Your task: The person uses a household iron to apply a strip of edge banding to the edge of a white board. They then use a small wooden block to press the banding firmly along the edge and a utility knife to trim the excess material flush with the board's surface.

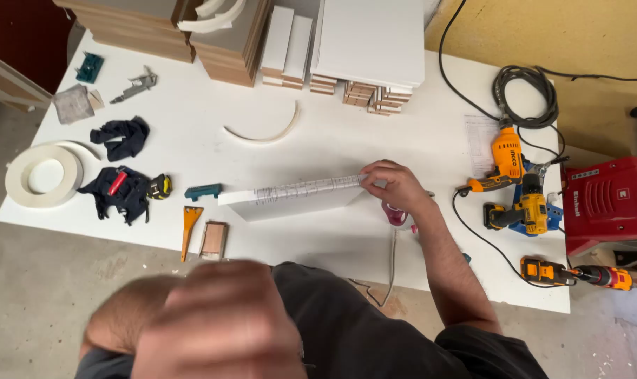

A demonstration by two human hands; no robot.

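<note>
From the head camera, the right hand [396, 184] grips the right end of a white board [294, 198] standing on edge across the middle of the white surface [346, 140], fingers curled over its top. The left hand [217, 323] is raised close to the lens, blurred, seemingly loosely closed and empty. Orange drills [519, 189] lie just right of the board.

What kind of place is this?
Probably a woodworking or furniture workshop: stacks of cut boards on the white table, power drills beside it, and a roll of edge tape.
</note>
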